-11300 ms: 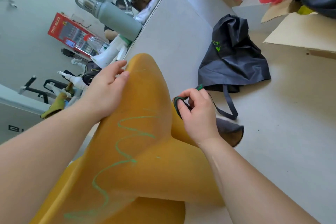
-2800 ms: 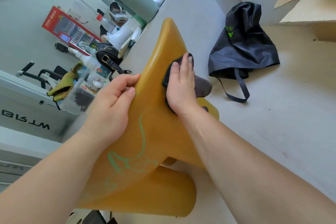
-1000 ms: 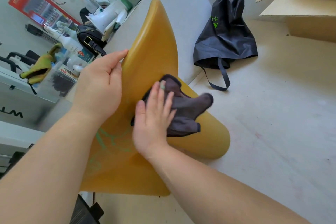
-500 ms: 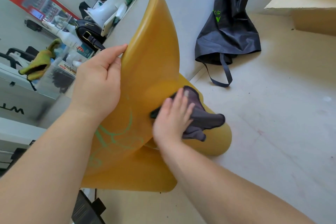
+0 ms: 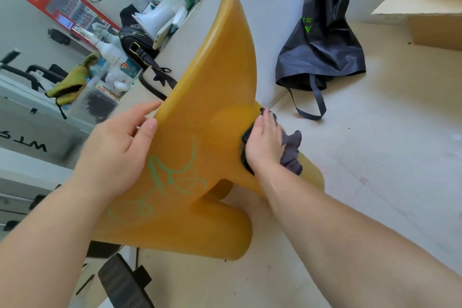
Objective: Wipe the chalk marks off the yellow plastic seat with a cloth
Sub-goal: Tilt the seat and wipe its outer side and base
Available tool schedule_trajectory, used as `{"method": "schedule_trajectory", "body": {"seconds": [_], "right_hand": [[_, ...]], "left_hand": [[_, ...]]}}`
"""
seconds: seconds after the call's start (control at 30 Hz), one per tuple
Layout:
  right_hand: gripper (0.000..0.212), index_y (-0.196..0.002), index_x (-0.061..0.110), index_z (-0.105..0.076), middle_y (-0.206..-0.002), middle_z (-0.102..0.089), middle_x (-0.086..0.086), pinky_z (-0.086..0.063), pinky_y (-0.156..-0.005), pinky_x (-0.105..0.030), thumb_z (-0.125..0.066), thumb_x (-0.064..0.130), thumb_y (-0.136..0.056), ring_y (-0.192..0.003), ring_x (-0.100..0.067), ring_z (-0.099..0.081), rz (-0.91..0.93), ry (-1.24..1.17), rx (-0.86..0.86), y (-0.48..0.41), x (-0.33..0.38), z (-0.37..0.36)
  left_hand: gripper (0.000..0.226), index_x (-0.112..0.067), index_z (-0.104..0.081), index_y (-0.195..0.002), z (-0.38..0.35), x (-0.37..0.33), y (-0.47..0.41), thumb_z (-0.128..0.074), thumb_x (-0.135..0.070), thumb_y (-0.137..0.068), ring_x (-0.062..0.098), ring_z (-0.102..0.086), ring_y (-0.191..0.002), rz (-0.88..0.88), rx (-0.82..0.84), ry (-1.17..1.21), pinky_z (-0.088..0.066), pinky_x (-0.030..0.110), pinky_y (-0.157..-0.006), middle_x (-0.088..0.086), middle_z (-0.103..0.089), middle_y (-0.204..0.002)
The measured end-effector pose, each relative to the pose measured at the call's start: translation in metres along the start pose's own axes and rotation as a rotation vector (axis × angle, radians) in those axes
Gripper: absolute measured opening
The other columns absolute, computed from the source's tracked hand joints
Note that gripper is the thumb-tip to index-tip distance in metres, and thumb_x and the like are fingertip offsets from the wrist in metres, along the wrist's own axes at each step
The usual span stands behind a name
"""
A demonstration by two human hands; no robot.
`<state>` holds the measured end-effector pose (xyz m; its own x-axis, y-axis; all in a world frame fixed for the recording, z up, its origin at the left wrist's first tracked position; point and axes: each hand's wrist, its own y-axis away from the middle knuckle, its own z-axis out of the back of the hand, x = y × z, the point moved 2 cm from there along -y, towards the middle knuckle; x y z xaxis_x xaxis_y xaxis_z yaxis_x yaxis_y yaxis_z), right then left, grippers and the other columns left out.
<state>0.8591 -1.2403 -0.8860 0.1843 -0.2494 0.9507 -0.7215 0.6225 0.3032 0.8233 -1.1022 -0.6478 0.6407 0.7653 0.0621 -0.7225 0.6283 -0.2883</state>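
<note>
While your left hand point(image 5: 117, 152) clamps the near edge of the yellow plastic seat point(image 5: 212, 82), thumb on the broad face and fingers wrapped behind the rim, your right hand point(image 5: 265, 142) lies on the cloth point(image 5: 291, 150) at the seat's right side. Fingers there are laid fairly straight, pressing, not pinching. The thumb is hidden.

Seat: it sits between your two forearms with its broad face towards you. The narrow tip points up and away. The rounded lower lobes are close to the floor point(image 5: 387, 157); contact with the floor cannot be made out.

Cloth: dark grey and bunched. One part is pinned flat under your palm against the seat. The loose part spills out to the right of the hand and hangs over the seat's right lobe.

Chalk marks point(image 5: 172, 175): green loops and curls on the lower part of the face, just beside your left palm and well left of the cloth. The upper face towards the tip shows plain yellow.

Around the seat: a black bag point(image 5: 322, 45) slumps on the floor to its upper right, strap trailing towards the cloth. A cardboard box point(image 5: 430, 20) stands farther right. Left of the seat's tip lie a black handbag point(image 5: 136, 47), a spray bottle point(image 5: 110, 50) and a yellow-green glove point(image 5: 70, 82), all apart from the seat.
</note>
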Motion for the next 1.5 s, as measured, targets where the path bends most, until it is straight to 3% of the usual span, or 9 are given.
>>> {"method": "schedule_trajectory", "body": {"seconds": [0.2, 0.33, 0.57, 0.87, 1.0, 1.17, 1.3, 1.4, 1.5], "right_hand": [[0.065, -0.158, 0.036, 0.017, -0.15, 0.038, 0.025, 0.003, -0.124, -0.046, -0.011, 0.051, -0.102, -0.155, -0.019, 0.016, 0.25, -0.04, 0.074, 0.107, -0.001, -0.051], [0.054, -0.156, 0.05, 0.01, -0.165, 0.02, 0.022, -0.002, -0.123, -0.05, -0.017, 0.045, -0.109, -0.157, -0.019, 0.008, 0.241, 0.002, -0.008, 0.058, -0.033, -0.028], [0.052, -0.162, 0.04, -0.004, -0.172, 0.001, 0.009, -0.003, -0.123, -0.06, -0.007, 0.043, -0.11, -0.158, -0.026, 0.006, -0.307, -0.12, -0.074, 0.002, -0.073, 0.004], [0.064, -0.161, 0.039, -0.001, -0.17, 0.007, 0.016, 0.003, -0.12, -0.056, -0.004, 0.052, -0.098, -0.156, -0.02, 0.012, 0.281, -0.163, -0.187, 0.048, 0.014, -0.024], [0.055, -0.161, 0.041, -0.005, -0.171, 0.002, 0.012, -0.004, -0.121, -0.062, -0.009, 0.046, -0.107, -0.158, -0.022, 0.003, 0.137, -0.016, -0.181, -0.015, -0.042, 0.012], [0.054, -0.163, 0.029, -0.013, -0.172, 0.007, 0.006, -0.006, -0.122, -0.06, -0.009, 0.031, -0.109, -0.157, -0.029, 0.007, -0.223, -0.09, -0.095, -0.041, -0.065, 0.017], [0.062, -0.164, 0.022, -0.009, -0.171, 0.015, 0.002, -0.007, -0.121, -0.058, -0.006, 0.035, -0.104, -0.156, -0.034, 0.014, 0.002, -0.136, -0.086, 0.012, 0.005, -0.014], [0.065, -0.161, 0.036, 0.006, -0.168, 0.019, 0.016, 0.005, -0.12, -0.054, -0.008, 0.051, -0.099, -0.155, -0.019, 0.021, 0.252, -0.19, -0.023, 0.039, 0.03, -0.009], [0.057, -0.159, 0.046, 0.004, -0.168, 0.015, 0.022, 0.011, -0.119, -0.057, -0.009, 0.05, -0.104, -0.155, -0.013, 0.019, 0.288, -0.07, -0.066, 0.007, 0.001, 0.006]], "left_hand": [[0.032, -0.03, -0.059, -0.131, -0.018, -0.013, 0.004, -0.042, -0.022, -0.106, -0.001, -0.052, -0.088, 0.038, -0.129, 0.11, -0.042, 0.026, -0.078, -0.021, -0.061, -0.098], [0.035, -0.017, -0.058, -0.135, -0.03, -0.021, 0.004, -0.039, -0.023, -0.106, 0.02, -0.056, -0.099, 0.063, -0.244, -0.034, -0.04, 0.031, -0.083, 0.0, -0.065, -0.107], [0.035, -0.019, -0.064, -0.125, -0.026, -0.033, -0.009, -0.037, -0.03, -0.105, 0.03, -0.056, -0.081, 0.009, -0.185, -0.01, -0.046, 0.042, -0.072, 0.005, -0.064, -0.086], [0.038, -0.011, -0.047, -0.068, -0.032, -0.073, -0.066, -0.04, -0.031, -0.099, 0.034, -0.046, -0.065, 0.015, -0.156, -0.096, -0.033, 0.038, -0.057, 0.006, -0.048, -0.062], [0.042, -0.012, -0.039, -0.062, -0.032, -0.084, -0.091, -0.041, -0.031, -0.099, 0.031, -0.039, -0.058, 0.019, -0.117, -0.103, -0.031, 0.035, -0.056, 0.007, -0.04, -0.058], [0.033, -0.007, -0.064, -0.086, -0.03, -0.086, -0.084, -0.042, -0.027, -0.102, 0.035, -0.05, -0.07, -0.005, -0.114, -0.068, -0.042, 0.04, -0.064, 0.011, -0.056, -0.069], [0.038, -0.025, -0.057, -0.138, -0.023, -0.081, -0.066, -0.037, -0.031, -0.106, 0.028, -0.059, -0.112, 0.001, -0.096, -0.051, -0.044, 0.037, -0.092, 0.003, -0.069, -0.118], [0.035, -0.029, -0.06, -0.133, -0.017, -0.072, -0.049, -0.037, -0.031, -0.106, 0.021, -0.055, -0.072, -0.009, -0.158, 0.006, -0.039, 0.032, -0.063, -0.014, -0.059, -0.076], [0.028, -0.028, -0.063, -0.122, -0.021, -0.065, -0.053, -0.042, -0.027, -0.104, 0.015, -0.057, -0.065, -0.012, -0.15, 0.046, -0.042, 0.028, -0.057, -0.006, -0.061, -0.073]]}}
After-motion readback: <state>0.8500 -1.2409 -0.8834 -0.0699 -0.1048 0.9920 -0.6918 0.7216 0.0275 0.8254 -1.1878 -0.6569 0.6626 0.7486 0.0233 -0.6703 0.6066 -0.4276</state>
